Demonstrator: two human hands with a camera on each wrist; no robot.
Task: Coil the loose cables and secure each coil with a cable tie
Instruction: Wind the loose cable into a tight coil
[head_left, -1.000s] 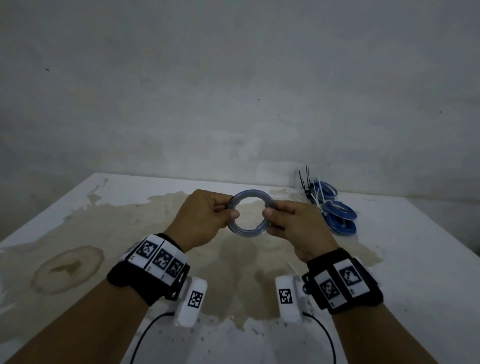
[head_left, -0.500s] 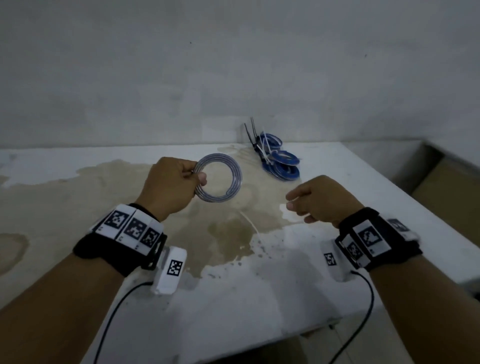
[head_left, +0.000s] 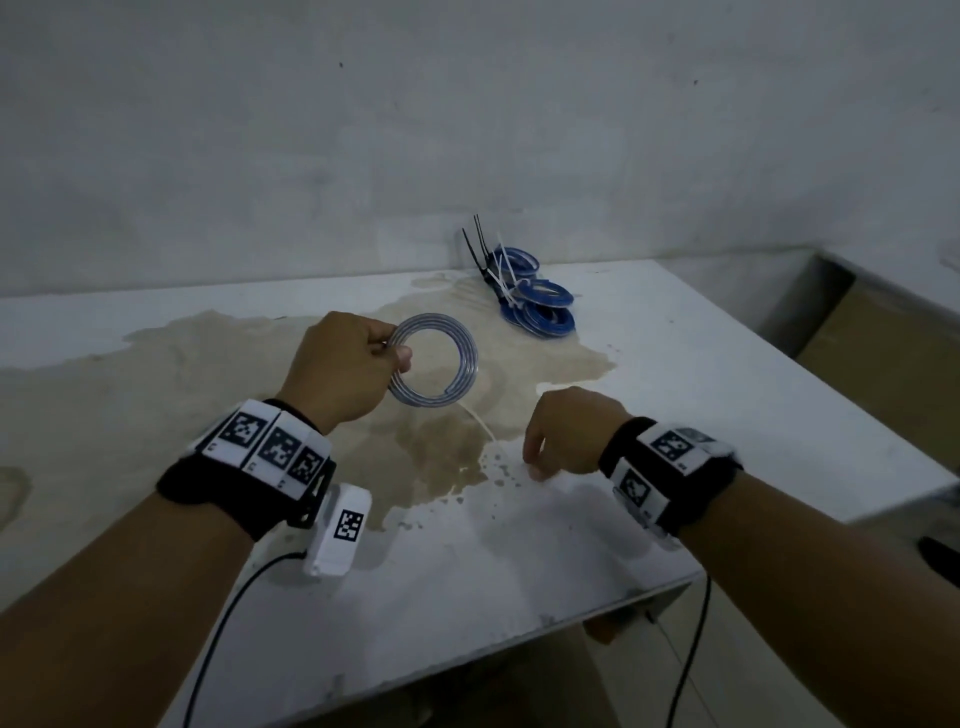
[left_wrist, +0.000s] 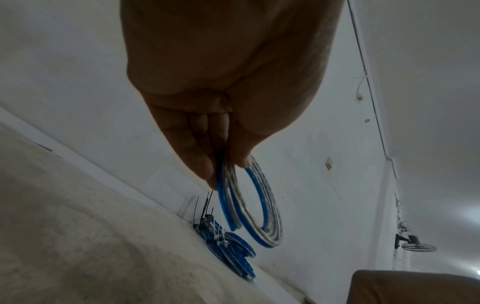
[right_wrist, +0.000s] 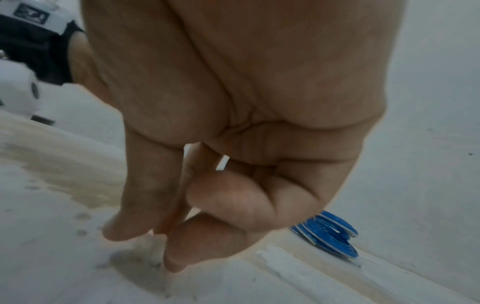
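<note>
My left hand (head_left: 384, 358) holds a coiled blue-and-clear cable (head_left: 464, 371) upright above the table, pinching its left side between thumb and fingers. The left wrist view shows the same pinch (left_wrist: 223, 164) on the coil (left_wrist: 262, 218), whose loose end hangs free. My right hand (head_left: 532, 465) is low over the table, fingers curled, tips on the surface. A thin white cable tie (head_left: 480, 423) lies on the table just left of it. In the right wrist view the right hand (right_wrist: 145, 236) shows nothing between its fingertips (right_wrist: 179, 261).
A pile of tied blue coils (head_left: 537, 306) with black and white tie tails sticking up sits at the back by the wall, also seen as the blue pile (right_wrist: 330, 236). The white table (head_left: 727, 395) has a brown stain. A brown box (head_left: 883, 338) stands beyond its right edge.
My right hand let go of the coil and dropped to the table beside the white tie. The left hand kept the coil. The head view swung to the right.
</note>
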